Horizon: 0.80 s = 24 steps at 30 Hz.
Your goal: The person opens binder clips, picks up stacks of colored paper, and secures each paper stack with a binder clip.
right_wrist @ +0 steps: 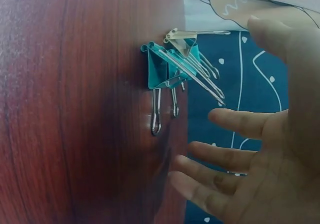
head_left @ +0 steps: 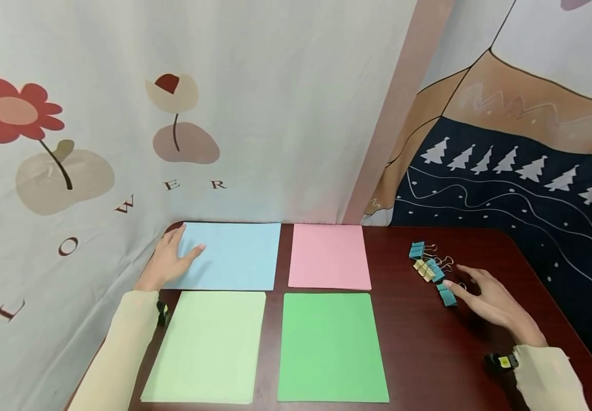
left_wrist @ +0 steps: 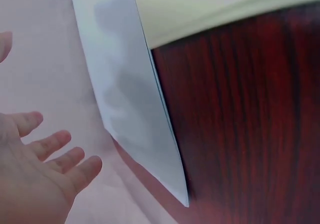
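Note:
My left hand (head_left: 166,260) is over the left end of a stack of light blue paper (head_left: 234,257), fingers spread and holding nothing. In the left wrist view, the fingers (left_wrist: 65,151) are apart from the sheets, whose shadowed corner (left_wrist: 145,129) points down. On the right, my right hand (head_left: 493,299) hovers beside several binder clips (head_left: 446,295), teal ones and a yellow one (head_left: 423,269). Its fingers (right_wrist: 215,156) are loosely extended in the right wrist view, and a gap separates them from the nearest teal clip (right_wrist: 160,69) with its wire handles.
Pink paper (head_left: 329,257) lies right of the blue stack. Nearer me are pale green paper (head_left: 208,348) and bright green paper (head_left: 333,348). The dark wooden table (head_left: 419,354) meets a white printed curtain (head_left: 285,114) behind and a navy patterned cloth (head_left: 532,228) on the right.

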{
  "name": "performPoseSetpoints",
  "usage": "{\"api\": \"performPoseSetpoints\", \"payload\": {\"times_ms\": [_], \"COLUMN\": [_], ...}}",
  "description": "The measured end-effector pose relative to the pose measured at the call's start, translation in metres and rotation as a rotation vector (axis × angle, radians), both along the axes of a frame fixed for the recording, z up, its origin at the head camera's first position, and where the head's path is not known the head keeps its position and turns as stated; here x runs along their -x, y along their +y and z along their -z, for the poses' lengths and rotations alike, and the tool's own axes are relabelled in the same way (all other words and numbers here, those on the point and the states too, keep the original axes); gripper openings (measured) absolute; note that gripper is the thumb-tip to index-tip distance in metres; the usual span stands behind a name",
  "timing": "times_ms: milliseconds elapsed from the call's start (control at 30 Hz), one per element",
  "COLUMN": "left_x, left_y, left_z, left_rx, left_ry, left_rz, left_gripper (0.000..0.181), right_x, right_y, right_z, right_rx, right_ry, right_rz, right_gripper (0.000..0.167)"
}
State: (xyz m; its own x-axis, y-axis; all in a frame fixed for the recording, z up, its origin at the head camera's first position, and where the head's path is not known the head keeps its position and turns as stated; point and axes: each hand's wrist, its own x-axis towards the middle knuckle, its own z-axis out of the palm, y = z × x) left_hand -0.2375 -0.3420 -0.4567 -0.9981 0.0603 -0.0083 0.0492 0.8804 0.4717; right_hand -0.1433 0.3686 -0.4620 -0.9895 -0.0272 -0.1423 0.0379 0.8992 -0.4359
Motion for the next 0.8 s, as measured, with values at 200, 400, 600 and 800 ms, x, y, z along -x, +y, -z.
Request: {"api": "performPoseSetpoints", "payload": {"times_ms": [200, 400, 600, 800], "left_x": [0.005, 0.011, 0.013, 0.013], "left_y": [-0.005, -0.008, -0.011, -0.013], "left_z": [0.001, 0.002, 0.01, 0.018], "left_rx": [-0.009, 0.007, 0.033, 0.081], "left_ry": [-0.085, -0.129, -0.136, -0.116], "left_rz": [0.027, 0.067, 0.094, 0.113], "left_gripper": [0.097, 0.091, 0.08, 0.073], "right_x": [-0.002, -0.004, -0.004, -0.002], "right_y": [0.0, -0.002, -0.005, -0.004], "right_z": [0.004, 0.004, 0.006, 0.008], "right_rx": [-0.01, -0.005, -0.02, -0.026], "right_ry": [0.011, 0.044, 0.108, 0.127], "right_rz": [0.008, -0.005, -0.037, -0.051], "right_gripper": [0.087, 0.078, 0.061, 0.05]}}
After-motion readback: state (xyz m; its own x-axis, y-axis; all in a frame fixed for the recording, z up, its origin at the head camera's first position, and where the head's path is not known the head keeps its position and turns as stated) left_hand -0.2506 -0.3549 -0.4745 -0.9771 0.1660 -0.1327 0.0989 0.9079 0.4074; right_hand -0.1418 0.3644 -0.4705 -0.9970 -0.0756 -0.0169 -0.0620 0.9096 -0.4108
